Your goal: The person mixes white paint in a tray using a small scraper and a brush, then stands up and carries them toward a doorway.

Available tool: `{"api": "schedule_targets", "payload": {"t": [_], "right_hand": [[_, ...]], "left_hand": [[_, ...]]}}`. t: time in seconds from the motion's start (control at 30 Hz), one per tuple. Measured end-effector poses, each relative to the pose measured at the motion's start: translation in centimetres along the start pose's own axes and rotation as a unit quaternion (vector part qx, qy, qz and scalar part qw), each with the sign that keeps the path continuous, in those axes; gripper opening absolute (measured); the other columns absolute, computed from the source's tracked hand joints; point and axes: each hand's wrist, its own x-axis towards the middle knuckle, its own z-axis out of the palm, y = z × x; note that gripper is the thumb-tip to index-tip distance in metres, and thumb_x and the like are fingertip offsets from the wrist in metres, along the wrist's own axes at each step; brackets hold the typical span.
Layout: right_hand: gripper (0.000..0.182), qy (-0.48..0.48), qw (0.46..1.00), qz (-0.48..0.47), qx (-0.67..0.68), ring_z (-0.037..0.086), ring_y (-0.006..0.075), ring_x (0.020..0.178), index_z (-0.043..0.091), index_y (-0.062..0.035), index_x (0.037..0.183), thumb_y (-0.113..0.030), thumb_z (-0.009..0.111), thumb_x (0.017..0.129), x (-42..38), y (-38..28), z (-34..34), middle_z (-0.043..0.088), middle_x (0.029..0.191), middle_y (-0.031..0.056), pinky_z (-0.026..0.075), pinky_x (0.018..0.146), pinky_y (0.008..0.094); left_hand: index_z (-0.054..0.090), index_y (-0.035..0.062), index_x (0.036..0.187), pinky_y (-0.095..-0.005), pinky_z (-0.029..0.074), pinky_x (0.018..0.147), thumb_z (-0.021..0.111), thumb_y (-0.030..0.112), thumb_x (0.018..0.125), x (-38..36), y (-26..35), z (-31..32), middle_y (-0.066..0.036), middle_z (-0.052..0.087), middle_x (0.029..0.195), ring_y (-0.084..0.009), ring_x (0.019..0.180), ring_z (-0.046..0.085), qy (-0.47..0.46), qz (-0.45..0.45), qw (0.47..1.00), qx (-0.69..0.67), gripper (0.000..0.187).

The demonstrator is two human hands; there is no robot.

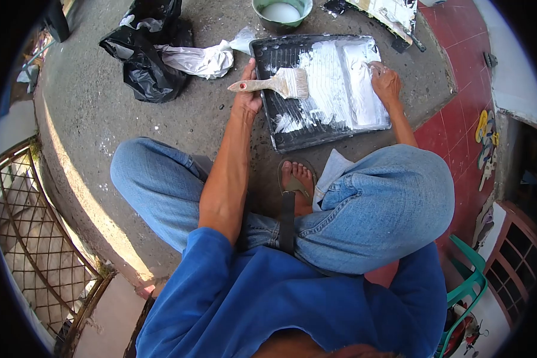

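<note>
Nearest the camera: blue shirt (pixel 292 304) of the person, then the knees in blue jeans (pixel 376 203), legs crossed in a squat over a grey concrete floor (pixel 89 107). One foot in a sandal (pixel 295 182) shows between the knees, toes pointing toward the tray.

Paint tray (pixel 322 89): black, rectangular, flat on the floor just ahead of the foot. White paint covers most of its right half and streaks across the middle; the left strip is mostly bare black.

Left hand (pixel 247 95): fingers closed around the handle of a paintbrush (pixel 277 83), at the left edge of the tray. Brush lies roughly level, handle end pointing left, bristles pointing right over the tray. Bristles are pale with paint.

Right hand (pixel 386 83): at the right side of the tray, over the painted area. Fingers are curled and appear to pinch something small and white at the tray's far right corner; what it grips cannot be made out.

Beyond the tray: green bowl (pixel 282 13) holding white paint, close to the tray's far edge. To the left, a black plastic bag (pixel 146 65) with a white crumpled bag (pixel 200 59) lying against it, its tip near the tray's far left corner. Red tiled floor (pixel 459 101) lies to the right; a metal gate (pixel 36 238) to the left.
</note>
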Motion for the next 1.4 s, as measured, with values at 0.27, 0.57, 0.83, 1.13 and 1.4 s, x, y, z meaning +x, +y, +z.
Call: {"api": "schedule_targets", "payload": {"t": [0.27,0.57,0.83,1.13,1.4], "right_hand": [[0.025,-0.004,1.0,-0.016,0.006,0.061,0.0375,0.085,0.065,-0.0112,0.102,-0.017,0.051,0.082,-0.5,0.4,0.8,0.064,0.095,0.0175,0.048,0.077,0.0427],[0.024,0.002,1.0,-0.021,0.014,0.062,0.0362,0.087,0.066,-0.0103,0.102,-0.018,0.051,0.084,-0.4,-0.7,0.5,0.065,0.099,0.0147,0.048,0.077,0.0429],[0.023,0.018,0.997,-0.066,0.034,0.062,0.0347,0.087,0.066,-0.0106,0.1,-0.017,0.052,0.084,-1.7,-1.2,1.2,0.065,0.097,0.0149,0.048,0.077,0.0419],[0.024,0.016,0.995,-0.097,-0.003,0.062,0.0357,0.083,0.065,-0.0115,0.103,-0.02,0.051,0.085,-3.3,-1.3,2.1,0.065,0.092,0.0145,0.049,0.074,0.0427],[0.023,0.021,0.997,-0.071,0.025,0.062,0.0351,0.085,0.066,-0.0118,0.101,-0.018,0.051,0.085,-2.8,-1.8,3.6,0.064,0.101,0.0118,0.048,0.076,0.0415]], "left_hand": [[0.051,0.0024,0.119,-0.0403,0.044,0.094,0.061,0.043,0.082,-0.5,-0.3,-0.9,-0.013,0.059,0.115,-0.0244,0.103,0.058,0.028,0.016,0.999,0.009,0.056],[0.052,0.0007,0.118,-0.0423,0.043,0.095,0.059,0.046,0.082,-0.7,-0.4,-0.5,-0.014,0.059,0.114,-0.0266,0.104,0.057,0.067,0.026,0.997,0.031,0.058],[0.051,0.0018,0.12,-0.0405,0.043,0.095,0.062,0.047,0.08,-1.2,0.0,0.1,-0.012,0.059,0.114,-0.0246,0.103,0.057,0.068,0.024,0.997,0.042,0.061],[0.05,0.0019,0.121,-0.0402,0.042,0.096,0.06,0.048,0.082,-0.4,-0.3,-0.9,-0.013,0.058,0.116,-0.0254,0.104,0.057,0.051,0.034,0.997,0.044,0.061],[0.052,0.0016,0.118,-0.0412,0.043,0.095,0.062,0.044,0.081,-0.5,-0.3,-0.7,-0.014,0.058,0.114,-0.0258,0.105,0.056,0.048,0.029,0.998,0.017,0.057]]}}
